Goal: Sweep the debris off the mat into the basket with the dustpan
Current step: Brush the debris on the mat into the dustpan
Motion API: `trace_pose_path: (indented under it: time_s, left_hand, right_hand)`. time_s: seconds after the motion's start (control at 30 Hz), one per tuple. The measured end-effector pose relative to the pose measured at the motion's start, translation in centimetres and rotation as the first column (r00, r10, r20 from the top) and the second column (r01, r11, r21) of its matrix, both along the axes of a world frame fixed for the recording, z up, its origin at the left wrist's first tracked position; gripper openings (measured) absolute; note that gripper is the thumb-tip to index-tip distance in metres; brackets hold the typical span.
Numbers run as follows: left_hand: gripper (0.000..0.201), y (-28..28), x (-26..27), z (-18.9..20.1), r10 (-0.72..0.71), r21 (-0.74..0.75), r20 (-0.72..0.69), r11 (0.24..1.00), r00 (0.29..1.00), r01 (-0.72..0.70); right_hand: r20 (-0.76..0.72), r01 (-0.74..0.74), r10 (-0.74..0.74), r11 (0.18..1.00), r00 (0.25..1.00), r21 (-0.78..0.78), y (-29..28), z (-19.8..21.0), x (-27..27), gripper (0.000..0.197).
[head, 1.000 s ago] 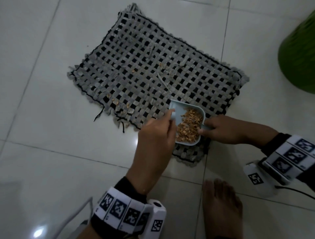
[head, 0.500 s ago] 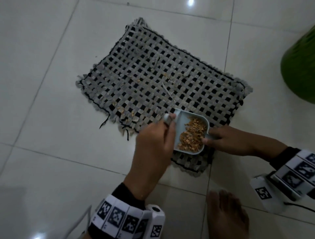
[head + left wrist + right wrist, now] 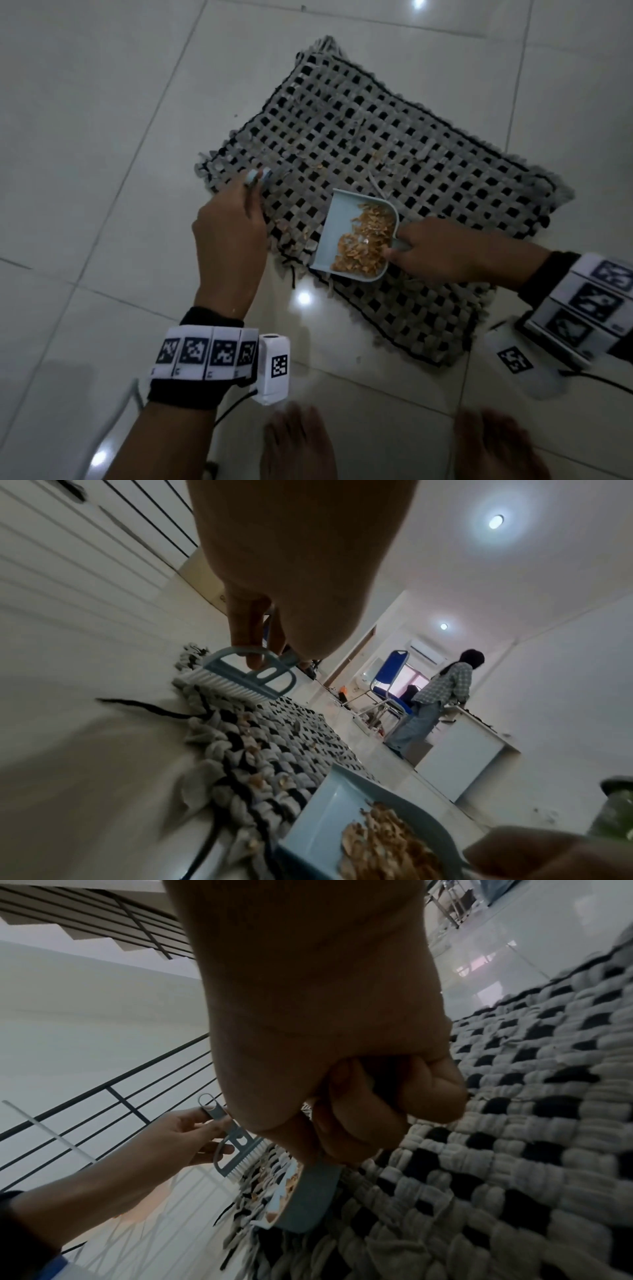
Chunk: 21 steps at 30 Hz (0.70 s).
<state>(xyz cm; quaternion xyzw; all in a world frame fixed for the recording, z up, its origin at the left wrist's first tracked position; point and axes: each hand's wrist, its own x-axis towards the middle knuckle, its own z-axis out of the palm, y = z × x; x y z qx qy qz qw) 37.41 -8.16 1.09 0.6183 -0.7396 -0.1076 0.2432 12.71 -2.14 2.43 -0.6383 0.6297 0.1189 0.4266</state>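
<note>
A grey-and-black woven mat (image 3: 411, 144) lies on the tiled floor. On its near edge rests a pale blue dustpan (image 3: 334, 233) holding a heap of tan debris (image 3: 364, 241). My right hand (image 3: 442, 250) grips the dustpan's handle. My left hand (image 3: 233, 229) holds a small pale blue brush (image 3: 250, 680) by its handle, bristles down on the mat's left edge, left of the pan. A few tan bits (image 3: 305, 236) lie on the mat between brush and pan. In the right wrist view the dustpan (image 3: 308, 1199) sits under my curled fingers (image 3: 356, 1123).
A green container (image 3: 616, 813) shows at the right edge of the left wrist view. My bare feet (image 3: 298, 445) stand on the floor tiles (image 3: 102, 171) just before the mat. A person (image 3: 435, 696) stands far off by a blue chair (image 3: 390, 680) and a counter.
My left hand has carried the brush from the dustpan's mouth leftward to the mat's left edge. The dustpan has turned slightly. The head view has shifted, so the green container left it.
</note>
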Motion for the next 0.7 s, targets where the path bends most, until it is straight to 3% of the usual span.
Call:
trace_pose_path:
  time_s: [0.07,0.2,0.33,0.47,0.57,0.63,0.7]
  left_hand:
    - [0.032,0.4,-0.4,-0.3,-0.029,-0.002,0.05,1.0,0.998,0.029]
    - [0.029,3.0,-3.4,-0.8,-0.148,0.01,0.082,0.989,0.986,0.148]
    - [0.033,4.7,-5.3,-0.2,-0.233,0.044,-0.072,0.971,0.97,0.236]
    - [0.03,2.9,-2.9,1.0,-0.077,-0.013,-0.284,0.997,0.956,0.076]
    - [0.032,1.3,-0.5,0.7,0.005,-0.024,-0.178,1.0,0.984,-0.01]
    - [0.032,1.3,-0.4,-0.2,-0.006,-0.006,-0.079,1.0,0.997,0.006]
    - [0.032,2.2,-1.6,-0.7,-0.066,0.044,-0.076,0.997,0.995,0.069]
  right_hand:
    - [-0.04,-0.022,0.024,0.999,0.999,0.037,-0.5,-0.3,0.0,0.038]
    - [-0.02,0.0,0.001,0.997,1.0,0.081,-0.5,-0.8,-0.2,0.03]
    - [-0.031,0.003,0.0,0.996,1.0,0.093,-0.7,-1.0,-0.2,0.032]
    - [0.007,0.041,-0.042,0.99,0.999,0.132,-0.5,-1.2,-0.3,0.027]
    - [-0.008,0.044,-0.043,0.99,0.999,0.131,-0.4,-1.0,0.0,0.022]
    - [-0.019,0.047,-0.045,0.991,0.999,0.124,-0.4,-0.9,0.1,0.025]
    - [-0.017,0.054,-0.052,0.991,0.998,0.122,-0.4,-0.8,0.2,0.026]
